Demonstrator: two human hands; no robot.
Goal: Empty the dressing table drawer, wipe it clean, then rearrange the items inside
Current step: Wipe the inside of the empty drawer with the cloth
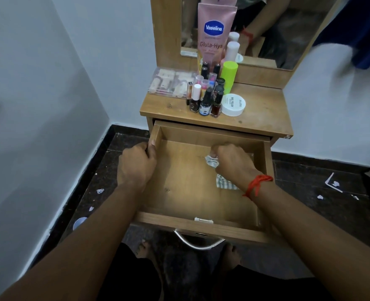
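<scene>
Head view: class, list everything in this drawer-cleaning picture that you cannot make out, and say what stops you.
- The cloth: head view, mostly covered by the right hand gripping it; full size unknown.
- Fingers of the left hand: head view, mostly hidden under the hand's back at the drawer wall.
- Contents of the clear box: head view, blurred.
- Small print on the Vaseline tube: head view, too small.

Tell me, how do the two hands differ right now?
The left hand grips the left wall of the drawer; the right hand holds a crumpled cloth on the drawer floor. The right wrist wears a red thread; the left wrist is bare. Both have curled fingers.
</scene>
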